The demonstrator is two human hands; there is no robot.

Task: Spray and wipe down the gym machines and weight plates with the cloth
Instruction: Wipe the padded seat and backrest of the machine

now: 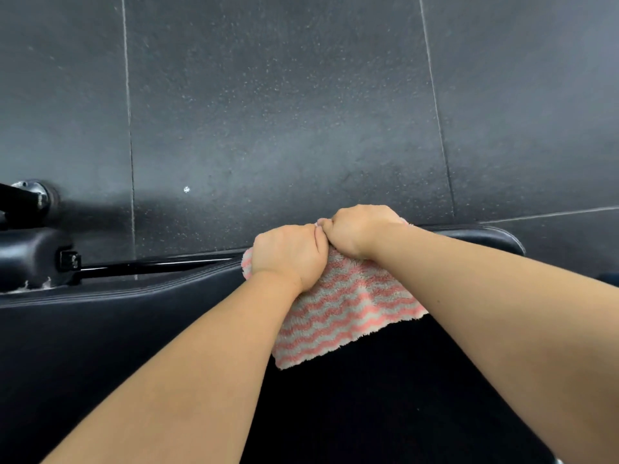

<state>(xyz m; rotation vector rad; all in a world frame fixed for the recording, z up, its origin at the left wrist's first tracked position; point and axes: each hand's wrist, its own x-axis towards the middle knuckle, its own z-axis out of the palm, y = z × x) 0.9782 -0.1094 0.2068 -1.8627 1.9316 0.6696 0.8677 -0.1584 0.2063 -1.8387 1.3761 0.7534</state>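
Floor: dark speckled rubber gym tiles (284, 112) with pale seams, filling the background.
Far left: black metal machine frame with a chrome bolt (31, 202), well apart from both hands.
Pad: black padded vinyl bench cushion (117, 313), long axis running left to right.
Left hand (289, 257): curled tight on the cloth's far edge.
Cloth: pink-and-white wavy-striped fluffy microfibre cloth (338, 319), draped over the pad's far edge, trailing toward the body.
Right hand (360, 231): clamped on the same edge, knuckles touching the left.
Next stroke, likely: sideways along the pad; both hands equally near.
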